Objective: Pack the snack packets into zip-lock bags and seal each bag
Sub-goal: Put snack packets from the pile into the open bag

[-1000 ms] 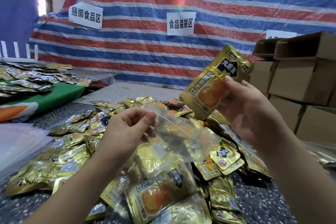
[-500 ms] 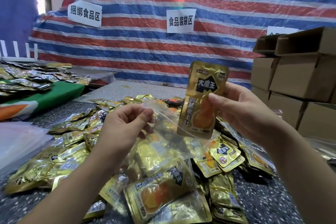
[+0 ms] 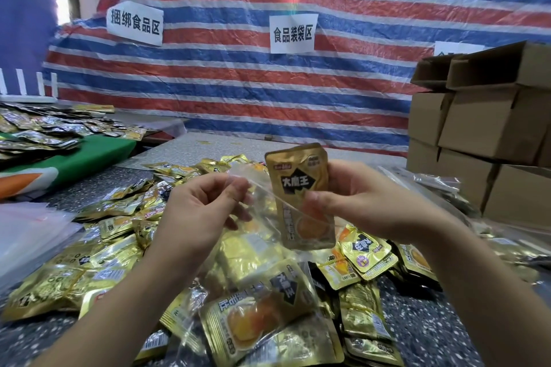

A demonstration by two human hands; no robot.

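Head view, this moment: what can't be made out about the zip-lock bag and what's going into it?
- zip-lock bag: packet count unclear; clear film glares and packets overlap.
- gold snack packet: lower print blurred behind film; right hand covers one edge.
- Bag mouth: left hand hides the zip strip.
- Third wall sign: cut off by cardboard boxes.

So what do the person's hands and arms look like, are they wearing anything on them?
Both are bare. The left hand and right hand have no gloves, rings or watch showing, and both forearms are uncovered down to the picture's edge, with no sleeve in view. Fingernails look short and unpainted.
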